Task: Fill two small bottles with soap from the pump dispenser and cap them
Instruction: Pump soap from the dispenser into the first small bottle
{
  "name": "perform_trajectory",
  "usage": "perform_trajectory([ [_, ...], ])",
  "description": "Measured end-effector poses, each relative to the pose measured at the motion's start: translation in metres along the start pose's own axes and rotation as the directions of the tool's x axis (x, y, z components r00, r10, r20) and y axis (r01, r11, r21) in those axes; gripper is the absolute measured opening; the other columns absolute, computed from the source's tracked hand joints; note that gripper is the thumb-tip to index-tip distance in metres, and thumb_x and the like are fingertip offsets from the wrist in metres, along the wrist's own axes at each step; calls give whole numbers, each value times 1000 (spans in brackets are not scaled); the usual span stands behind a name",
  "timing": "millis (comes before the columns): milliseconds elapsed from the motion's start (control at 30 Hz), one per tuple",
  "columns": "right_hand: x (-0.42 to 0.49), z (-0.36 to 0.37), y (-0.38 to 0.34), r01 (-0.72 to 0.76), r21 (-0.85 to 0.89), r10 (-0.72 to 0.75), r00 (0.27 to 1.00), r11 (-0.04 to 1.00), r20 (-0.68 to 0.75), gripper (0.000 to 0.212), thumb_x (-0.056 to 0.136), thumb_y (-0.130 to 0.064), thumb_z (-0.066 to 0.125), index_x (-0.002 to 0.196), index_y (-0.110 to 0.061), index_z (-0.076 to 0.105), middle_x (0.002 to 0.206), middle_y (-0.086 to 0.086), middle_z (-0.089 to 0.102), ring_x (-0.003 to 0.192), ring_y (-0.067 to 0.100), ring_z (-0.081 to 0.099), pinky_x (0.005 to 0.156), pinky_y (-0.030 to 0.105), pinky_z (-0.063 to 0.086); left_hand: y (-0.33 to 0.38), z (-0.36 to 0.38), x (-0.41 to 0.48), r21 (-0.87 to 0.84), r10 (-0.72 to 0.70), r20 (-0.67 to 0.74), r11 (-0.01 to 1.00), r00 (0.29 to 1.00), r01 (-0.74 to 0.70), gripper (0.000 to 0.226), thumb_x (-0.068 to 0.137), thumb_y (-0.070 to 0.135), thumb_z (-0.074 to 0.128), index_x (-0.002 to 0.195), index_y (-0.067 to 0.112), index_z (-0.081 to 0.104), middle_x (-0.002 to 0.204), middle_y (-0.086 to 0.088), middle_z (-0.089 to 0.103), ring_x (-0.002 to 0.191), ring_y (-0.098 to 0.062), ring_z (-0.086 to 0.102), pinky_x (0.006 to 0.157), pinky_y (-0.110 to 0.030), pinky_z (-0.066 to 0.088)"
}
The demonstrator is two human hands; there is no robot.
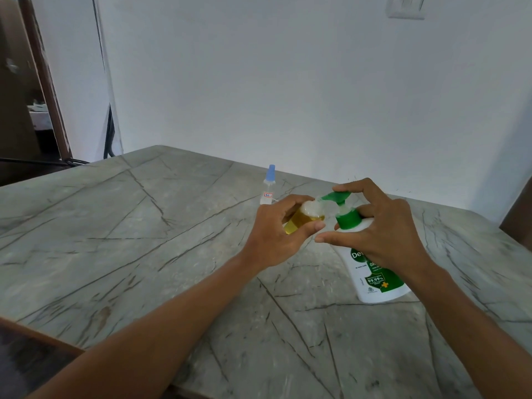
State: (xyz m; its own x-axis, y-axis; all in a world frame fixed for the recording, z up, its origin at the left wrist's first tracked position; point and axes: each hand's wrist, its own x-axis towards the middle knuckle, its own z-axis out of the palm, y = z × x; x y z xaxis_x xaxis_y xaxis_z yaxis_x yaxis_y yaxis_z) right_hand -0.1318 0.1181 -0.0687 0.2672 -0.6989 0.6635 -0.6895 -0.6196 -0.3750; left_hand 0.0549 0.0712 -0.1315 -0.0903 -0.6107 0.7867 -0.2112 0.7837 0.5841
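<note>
Small bottle [302, 219]: held above the surface [144, 226], just left of the pump dispenser [374, 285]; yellow liquid inside (whitish at the neck).
Long axis: tilted, base down-left, mouth up-right, meeting the green nozzle [328, 197].
Left grip [276, 234]: fingers and thumb clamped round the bottle body.
Pump dispenser: white, stands on the surface, nozzle pointing left.
Right grip [383, 226]: curled over pump head and neck, thumb stretched leftward.
Second bottle [267, 187]: blue-capped, upright on the surface behind the left grip.

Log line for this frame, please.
step: filling | left hand: holds bottle at nozzle | right hand: grips pump | capped bottle: upright on table
</note>
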Motion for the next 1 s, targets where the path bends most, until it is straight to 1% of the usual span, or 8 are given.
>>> perform_trajectory([
  [100, -1, 0, 1, 15, 8, -14, 1000, 1000, -18, 62, 51, -54, 85, 101, -39, 51, 80, -25, 61, 72, -24, 57, 63, -3, 41, 0, 1, -1, 7, 28, 24, 1000, 999, -28, 40, 80, 22, 80, 113, 6, 66, 100, -6, 74, 90, -14, 71, 79, -33, 60],
  [300, 1, 0, 1, -12, -10, 12, 1000, 1000, 28, 67, 49, -68, 77, 105, -54, 43, 86, -28, 61, 81, -16, 61, 64, 2, 45, -2, 0, -1, 17, 14, 20, 1000, 1000, -15, 40, 81, 26, 78, 113, 6, 66, 101, -6, 74, 90, -15, 71, 78, -34, 60],
  [400, 0, 1, 2, -9, -27, 10, 999, 1000, 39, 71, 49, -74, 73, 110, -60, 40, 89, -26, 65, 80, -9, 64, 73, 7, 45, -2, 0, 0, 35, 13, 12, 999, 1000, -14, 39, 81, 24, 78, 113, 7, 66, 101, -6, 74, 90, -17, 71, 78, -33, 60],
  [567, 1, 1, 3, -9, -39, 10, 999, 999, 31, 67, 48, -76, 71, 105, -63, 38, 95, -23, 64, 78, -7, 62, 75, 13, 46, -1, 0, 0, 33, 21, 12, 999, 1000, -21, 39, 81, 24, 78, 113, 7, 66, 102, -5, 73, 90, -14, 70, 78, -28, 59],
  [667, 1, 1, 2, -1, -37, 1, 1000, 999, 14, 66, 48, -74, 73, 104, -60, 41, 92, -28, 61, 75, -8, 63, 77, 19, 49, -1, 1, 0, 25, 28, 0, 999, 1000, -28, 38, 81, 22, 79, 113, 6, 66, 100, -6, 73, 90, -15, 71, 78, -28, 59],
  [767, 0, 0, 3, 3, -10, -3, 1000, 1000, 0, 64, 49, -65, 80, 103, -54, 46, 85, -35, 57, 76, -17, 61, 71, 7, 46, -2, 1, 0, 17, 35, 0, 999, 999, -35, 40, 80, 25, 80, 113, 6, 66, 99, -6, 74, 88, -14, 71, 76, -31, 60],
  [867, -1, 1, 4, 6, 20, -6, 1000, 1000, -14, 63, 51, -54, 86, 102, -42, 51, 79, -32, 58, 75, -19, 61, 66, -1, 43, -1, 1, -1, 38, 53, 16, 998, 998, -53, 46, 81, 36, 75, 114, 7, 66, 97, -5, 74, 85, -14, 71, 73, -33, 60],
  [1000, 0, 1, 3, -1, 22, 1, 1000, 1000, 2, 63, 50, -59, 83, 101, -45, 49, 79, -31, 59, 75, -18, 61, 64, 0, 44, -1, 1, -1, 45, 50, 30, 998, 998, -52, 47, 81, 38, 73, 114, 6, 66, 96, -6, 74, 84, -15, 71, 71, -36, 60],
])
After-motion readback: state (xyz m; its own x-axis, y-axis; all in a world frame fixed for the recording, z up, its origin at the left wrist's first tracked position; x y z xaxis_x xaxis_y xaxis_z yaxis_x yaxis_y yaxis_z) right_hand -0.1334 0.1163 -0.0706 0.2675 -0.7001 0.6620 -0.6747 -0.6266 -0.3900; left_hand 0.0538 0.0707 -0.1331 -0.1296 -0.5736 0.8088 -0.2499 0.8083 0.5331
